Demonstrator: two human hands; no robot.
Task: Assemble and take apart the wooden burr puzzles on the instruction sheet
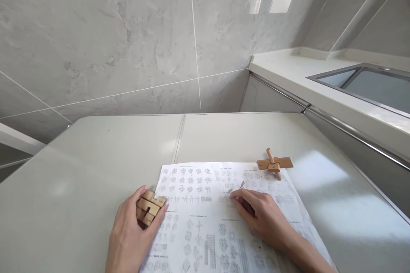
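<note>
My left hand [126,226] is wrapped round a group of notched wooden puzzle blocks [150,205], at the left edge of a large printed instruction sheet [185,209]. Fingers and thumb press on opposite sides of the blocks, which lie side by side with a dark gap in the middle. On the sheet rests my right hand [261,211], its fingers curled and the fingertips touching the paper beside small printed drawings. Nothing shows between those fingers. Farther back, a cross-shaped assembly of wooden puzzle pieces [273,164] lies over the sheet's far right corner.
The pale table [96,158] has a seam [179,136] running away from me. Behind it stands a grey tiled wall [144,38]. On the right is a white counter [288,68] with a metal-rimmed sink [361,66]. Light glares on the table's right side.
</note>
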